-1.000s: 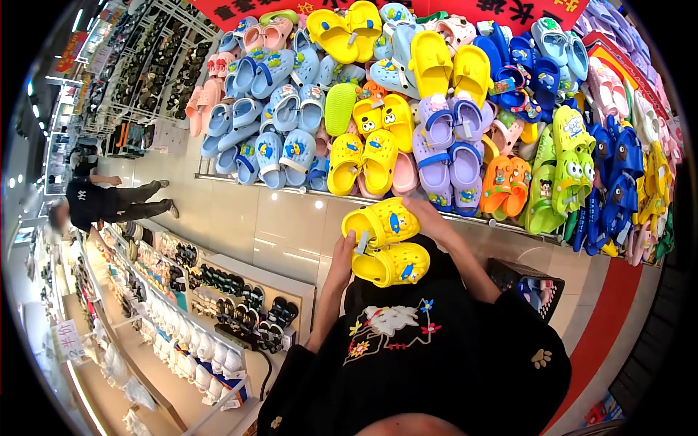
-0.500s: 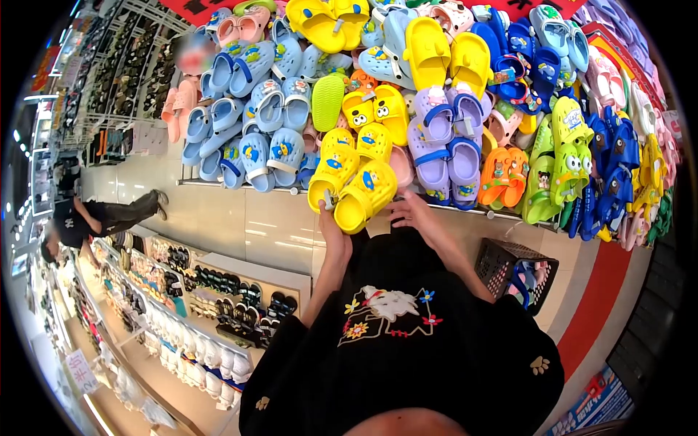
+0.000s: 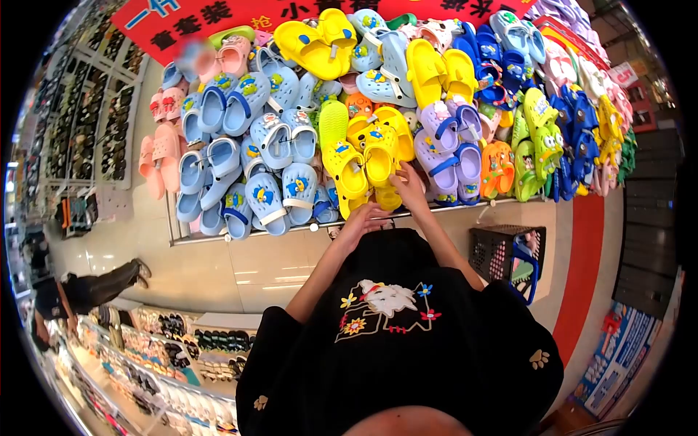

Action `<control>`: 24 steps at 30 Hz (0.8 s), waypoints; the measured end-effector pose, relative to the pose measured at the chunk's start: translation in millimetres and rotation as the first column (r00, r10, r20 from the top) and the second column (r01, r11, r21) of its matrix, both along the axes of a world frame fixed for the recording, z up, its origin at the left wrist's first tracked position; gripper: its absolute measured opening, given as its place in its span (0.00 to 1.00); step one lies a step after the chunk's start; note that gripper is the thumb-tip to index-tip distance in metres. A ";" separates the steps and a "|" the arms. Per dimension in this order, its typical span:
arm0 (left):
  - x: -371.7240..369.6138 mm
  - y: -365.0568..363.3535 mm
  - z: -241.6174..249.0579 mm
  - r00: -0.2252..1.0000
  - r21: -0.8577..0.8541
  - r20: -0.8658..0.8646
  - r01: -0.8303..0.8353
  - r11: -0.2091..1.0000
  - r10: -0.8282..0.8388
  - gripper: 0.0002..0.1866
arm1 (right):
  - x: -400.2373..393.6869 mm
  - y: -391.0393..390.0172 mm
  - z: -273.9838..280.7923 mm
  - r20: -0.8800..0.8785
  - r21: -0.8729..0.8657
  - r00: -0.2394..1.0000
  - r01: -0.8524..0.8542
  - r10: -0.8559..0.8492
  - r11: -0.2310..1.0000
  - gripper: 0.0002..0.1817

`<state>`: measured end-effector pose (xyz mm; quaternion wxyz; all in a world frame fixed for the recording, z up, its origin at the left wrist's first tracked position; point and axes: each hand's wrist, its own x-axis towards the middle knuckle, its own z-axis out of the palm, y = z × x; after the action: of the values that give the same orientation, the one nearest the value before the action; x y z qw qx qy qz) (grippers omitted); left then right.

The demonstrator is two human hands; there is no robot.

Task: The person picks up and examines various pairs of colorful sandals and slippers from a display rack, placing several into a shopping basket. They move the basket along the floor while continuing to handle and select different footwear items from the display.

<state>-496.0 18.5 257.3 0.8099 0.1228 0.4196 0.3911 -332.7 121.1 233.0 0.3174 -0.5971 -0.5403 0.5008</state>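
A pair of yellow clogs (image 3: 347,173) with small blue and yellow charms lies on the front of a heap of children's clogs. My right hand (image 3: 410,190) is at the right side of this pair, its fingers curled against the edge of the right-hand yellow clog (image 3: 380,158). Just below the pair, my left hand (image 3: 360,224) has its fingers loosely extended, and no shoe shows in it. Another yellow piece (image 3: 387,198) sits between my two hands, partly hidden. A lime-green clog sole (image 3: 334,122) stands behind the pair.
Light blue clogs (image 3: 267,195) lie left of my hands, lilac clogs (image 3: 467,163) and orange clogs (image 3: 497,169) to the right. A dark basket (image 3: 502,254) with shoes stands on the floor at right. A person (image 3: 87,294) is in the aisle at far left, near low shoe racks.
The yellow pair has moved up and away from me onto the heap. My left hand has come off it; my right hand has moved up to its side. The view has shifted.
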 end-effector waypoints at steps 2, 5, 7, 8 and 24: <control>-8.4 -7.4 -7.0 0.997 0.062 -0.006 0.071 0.996 -0.071 0.20 | -6.9 -6.3 -5.4 0.026 0.082 0.998 0.047 -0.049 0.996 0.33; -17.3 -22.8 -23.9 0.992 0.023 0.010 0.125 0.992 -0.125 0.20 | -21.4 -10.6 -3.5 0.040 0.153 0.993 0.103 -0.110 0.983 0.32; -23.6 -28.7 -30.3 0.970 0.052 -0.082 0.234 0.971 -0.229 0.20 | -34.7 -10.6 17.4 0.175 0.120 0.979 0.084 -0.104 0.989 0.30; -27.0 -32.9 -32.0 0.969 0.052 -0.064 0.244 0.968 -0.240 0.19 | -35.6 -9.8 11.3 0.194 0.116 0.974 0.100 -0.121 0.988 0.30; -51.8 9.7 259.6 0.876 0.892 -0.395 0.438 -0.112 0.277 0.10 | -1.3 -76.9 12.3 0.011 0.098 0.956 0.292 -0.295 0.951 0.25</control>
<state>-547.8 28.2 516.9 0.3366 0.7991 0.1569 0.4728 -334.0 44.2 245.3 0.4095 -0.6612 -0.4729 0.4141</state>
